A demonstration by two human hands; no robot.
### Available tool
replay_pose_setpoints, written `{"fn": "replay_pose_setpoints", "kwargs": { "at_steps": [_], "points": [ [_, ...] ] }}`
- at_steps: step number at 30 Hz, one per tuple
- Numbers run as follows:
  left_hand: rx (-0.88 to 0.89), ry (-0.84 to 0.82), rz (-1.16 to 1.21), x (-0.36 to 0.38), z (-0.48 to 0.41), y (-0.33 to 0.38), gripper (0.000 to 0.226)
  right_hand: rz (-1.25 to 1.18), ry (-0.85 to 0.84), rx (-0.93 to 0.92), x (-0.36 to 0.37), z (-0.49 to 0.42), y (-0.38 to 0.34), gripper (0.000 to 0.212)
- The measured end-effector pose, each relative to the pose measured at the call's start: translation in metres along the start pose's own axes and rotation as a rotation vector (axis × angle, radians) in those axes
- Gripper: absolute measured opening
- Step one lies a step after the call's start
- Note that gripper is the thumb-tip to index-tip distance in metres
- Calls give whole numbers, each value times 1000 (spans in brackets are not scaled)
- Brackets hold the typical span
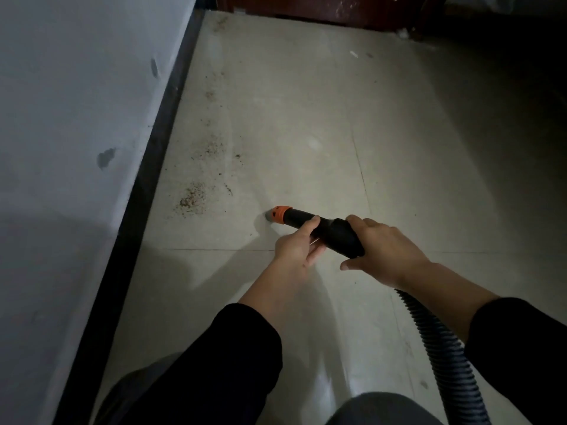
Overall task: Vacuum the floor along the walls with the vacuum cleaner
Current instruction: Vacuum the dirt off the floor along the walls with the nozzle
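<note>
I have the black plastic vacuum nozzle with its orange collar (302, 222) in both hands. My right hand (386, 250) is wrapped round the thicker black grip at the back, fingers curled over the top. My left hand (296, 243) steadies the narrower tube further forward, thumb on top and fingers underneath. The ribbed black hose (441, 342) runs back from under my right wrist towards the lower right. The orange mouth sits low, at or just above the pale tiled floor (306, 118); I cannot tell whether it touches. It points towards the black skirting board (147, 185) under the grey-white wall (76, 118). Just ahead and left of the mouth lies a dense patch of brown crumbs (193, 199), not yet reached. More thin scatters trail along the skirting towards the dark red-brown wooden panel (306, 7) at the far end. The strip of tile nearer my knees looks free of grit, so I judge that stretch done. By my reckoning most of this wall's run is left, plus a small white scrap (353, 54) far off.
</note>
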State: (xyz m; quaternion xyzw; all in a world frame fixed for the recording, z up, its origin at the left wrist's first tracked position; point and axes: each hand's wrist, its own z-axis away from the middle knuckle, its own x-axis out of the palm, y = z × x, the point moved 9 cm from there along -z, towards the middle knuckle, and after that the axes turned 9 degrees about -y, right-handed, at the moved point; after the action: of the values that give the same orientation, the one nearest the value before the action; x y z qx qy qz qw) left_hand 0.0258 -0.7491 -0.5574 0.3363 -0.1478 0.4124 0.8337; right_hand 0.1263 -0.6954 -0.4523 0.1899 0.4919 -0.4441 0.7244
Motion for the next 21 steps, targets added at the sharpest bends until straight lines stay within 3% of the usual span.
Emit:
{"fn": "replay_pose_setpoints", "kwargs": {
  "at_steps": [13, 21],
  "points": [
    [97, 141, 95, -22, 5, 44, 38, 17, -102, -190, -15, -52, -33, 59],
    [132, 145, 133, -42, -2, 68, 39, 40, -101, -258, -16, -81, -56, 61]
  ]
}}
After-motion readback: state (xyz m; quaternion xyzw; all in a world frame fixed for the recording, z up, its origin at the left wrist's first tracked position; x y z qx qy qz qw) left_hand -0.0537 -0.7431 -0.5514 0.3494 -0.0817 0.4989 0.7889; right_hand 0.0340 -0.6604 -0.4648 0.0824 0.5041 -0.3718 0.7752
